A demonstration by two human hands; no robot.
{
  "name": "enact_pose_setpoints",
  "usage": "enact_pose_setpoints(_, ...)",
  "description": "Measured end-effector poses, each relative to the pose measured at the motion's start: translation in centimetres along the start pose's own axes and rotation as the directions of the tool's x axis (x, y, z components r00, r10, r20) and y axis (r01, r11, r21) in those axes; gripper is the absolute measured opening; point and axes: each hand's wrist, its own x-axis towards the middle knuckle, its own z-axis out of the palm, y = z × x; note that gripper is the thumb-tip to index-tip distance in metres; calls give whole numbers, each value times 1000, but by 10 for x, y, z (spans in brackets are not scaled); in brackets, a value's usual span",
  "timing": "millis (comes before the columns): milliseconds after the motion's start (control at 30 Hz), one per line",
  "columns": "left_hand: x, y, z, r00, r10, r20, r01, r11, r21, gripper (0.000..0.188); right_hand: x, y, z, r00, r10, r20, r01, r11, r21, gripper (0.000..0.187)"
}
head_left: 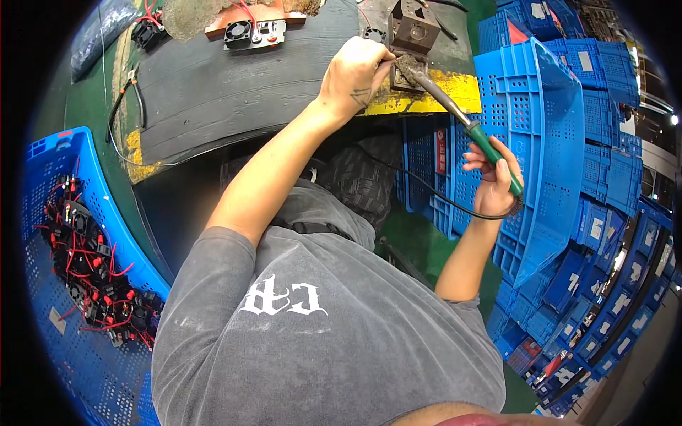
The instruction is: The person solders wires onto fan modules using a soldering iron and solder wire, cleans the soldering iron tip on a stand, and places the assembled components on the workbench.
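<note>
A soldering iron with a green handle is gripped in my right hand, to the right of the table. Its metal shaft slants up and left to a dirty, crusted lump in a brown metal holder at the table's right end. My left hand is closed in a pinch just left of that lump. What it pinches is too small to make out. A small black fan on a metal panel with red wires lies at the table's far side.
Cutting pliers and a thin wire lie at the left edge of the dark table. A blue crate at the left holds several wired fans. A tall blue crate stands close at right, with stacked crates beyond. The iron's cord loops leftward.
</note>
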Motion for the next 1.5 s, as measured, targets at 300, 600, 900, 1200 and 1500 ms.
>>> enact_pose_setpoints(300, -4, -2, 2, 1000, -13, -15, 13, 1000, -11, 11, -3, 38, 4, 939, 327, -107, -230, 827, 513, 46)
enact_pose_setpoints(600, -4, 1, 1, 999, -37, -9, 36, 999, -35, 15, 3, 47, 2, 861, 508, -15, -318, 562, 764, 47)
enact_pose_setpoints(900, -5, 0, 4, 1000, 2, 4, -1, 1000, -27, 16, 11, 45, -2, 841, 529, 114, -359, 386, 850, 48)
enact_pose_setpoints(1200, -7, -2, 5, 1000, -9, -19, 8, 998, -56, 16, 11, 12, 15, 858, 499, 123, -351, 392, 851, 40)
enact_pose_setpoints(1500, -5, -3, 5, 999, -2, -32, 0, 999, -51, 16, 6, 17, 7, 871, 482, 96, -388, 554, 736, 43)
